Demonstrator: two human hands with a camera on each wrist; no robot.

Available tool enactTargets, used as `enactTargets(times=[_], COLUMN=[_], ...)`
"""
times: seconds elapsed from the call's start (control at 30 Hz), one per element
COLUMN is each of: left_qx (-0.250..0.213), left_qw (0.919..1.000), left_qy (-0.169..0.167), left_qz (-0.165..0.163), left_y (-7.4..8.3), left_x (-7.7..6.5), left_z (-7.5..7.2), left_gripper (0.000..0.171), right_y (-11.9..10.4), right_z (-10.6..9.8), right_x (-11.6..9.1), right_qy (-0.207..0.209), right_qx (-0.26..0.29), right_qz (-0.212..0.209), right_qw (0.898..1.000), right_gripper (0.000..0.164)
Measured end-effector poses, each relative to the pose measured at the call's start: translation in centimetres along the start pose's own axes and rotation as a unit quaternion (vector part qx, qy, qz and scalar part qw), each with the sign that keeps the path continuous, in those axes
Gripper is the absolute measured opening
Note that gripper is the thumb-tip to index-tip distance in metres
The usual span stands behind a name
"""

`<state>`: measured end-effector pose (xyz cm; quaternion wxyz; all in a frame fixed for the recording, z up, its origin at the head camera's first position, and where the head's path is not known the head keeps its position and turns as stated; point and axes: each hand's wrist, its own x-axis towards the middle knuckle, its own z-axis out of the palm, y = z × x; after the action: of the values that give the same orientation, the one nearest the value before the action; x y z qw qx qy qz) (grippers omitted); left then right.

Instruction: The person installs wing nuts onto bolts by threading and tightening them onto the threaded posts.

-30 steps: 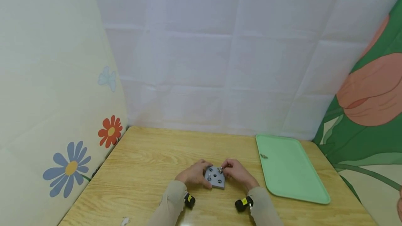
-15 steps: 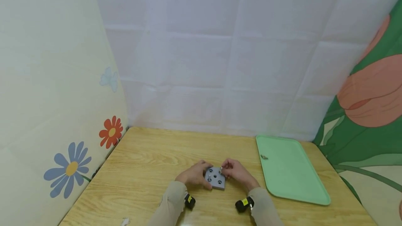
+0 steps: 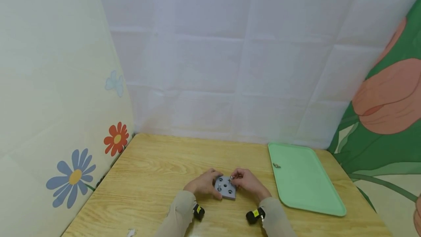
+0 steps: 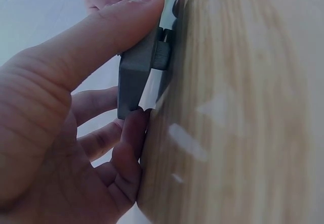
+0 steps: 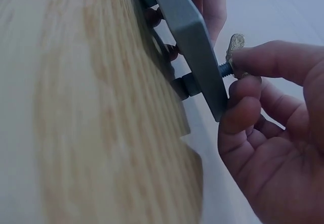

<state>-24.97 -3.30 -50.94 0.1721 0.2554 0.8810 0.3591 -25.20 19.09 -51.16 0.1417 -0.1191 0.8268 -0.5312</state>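
A grey plate (image 3: 227, 188) with several holes is held slightly above the wooden table. My left hand (image 3: 204, 185) grips its left side, thumb on the near edge and fingers at the far side. A threaded bolt (image 5: 225, 70) stands up through the plate's right part, its head (image 5: 191, 84) underneath. On the bolt's upper end sits a wing nut (image 5: 237, 43), which my right hand (image 3: 250, 183) pinches between thumb and fingers. Another bolt (image 3: 219, 185) pokes up near the plate's left side. In the left wrist view a knurled bolt head (image 4: 161, 55) shows under the plate.
To the right lies a light green tray (image 3: 306, 178) with a small metal wing nut (image 3: 276, 165) at its left edge. A small whitish patch (image 3: 131, 232) is at the near left of the wooden table (image 3: 158, 167). Fabric hangs around the back and sides.
The fingers of my right hand have shifted slightly around the wing nut. My left hand and the plate stay nearly where they were.
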Motion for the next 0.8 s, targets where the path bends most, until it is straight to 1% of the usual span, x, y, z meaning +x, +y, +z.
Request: enactTargets(times=[0.1,0.27,0.37,0.5,0.57,0.7,0.8], left_qx=[0.002,0.004,-0.001,-0.005,-0.004,-0.003,-0.003], left_qw=[1.0,1.0,1.0,1.0,1.0,1.0,1.0], left_qy=[0.0,0.002,-0.001,-0.002,-0.001,0.0,0.002], left_qz=[0.0,0.001,0.001,0.0,-0.001,-0.001,-0.001], left_y=[0.02,0.14,0.19,0.21,0.18,0.16,0.12], left_x=[-0.01,-0.07,-0.12,-0.19,-0.21,-0.21,-0.13], left_z=[0.05,0.03,0.0,-0.02,0.0,0.08,0.1], left_gripper=[0.079,0.079,0.078,0.077,0.078,0.078,0.078], right_y=[-0.02,0.22,0.29,0.13,0.04,0.1,0.19], right_z=[0.13,0.18,0.11,0.04,0.0,-0.11,-0.14], right_x=[0.01,0.08,0.06,-0.03,-0.07,-0.18,-0.12], right_qy=[0.007,0.01,0.007,0.008,0.008,-0.001,-0.007], right_qx=[-0.009,-0.012,0.008,0.044,0.05,0.047,0.038], right_qz=[0.005,-0.001,-0.002,0.001,0.002,0.001,-0.007], right_qw=[1.0,1.0,1.0,0.999,0.999,0.999,0.999], right_gripper=[0.014,0.014,0.009,0.017,0.018,0.011,0.009])
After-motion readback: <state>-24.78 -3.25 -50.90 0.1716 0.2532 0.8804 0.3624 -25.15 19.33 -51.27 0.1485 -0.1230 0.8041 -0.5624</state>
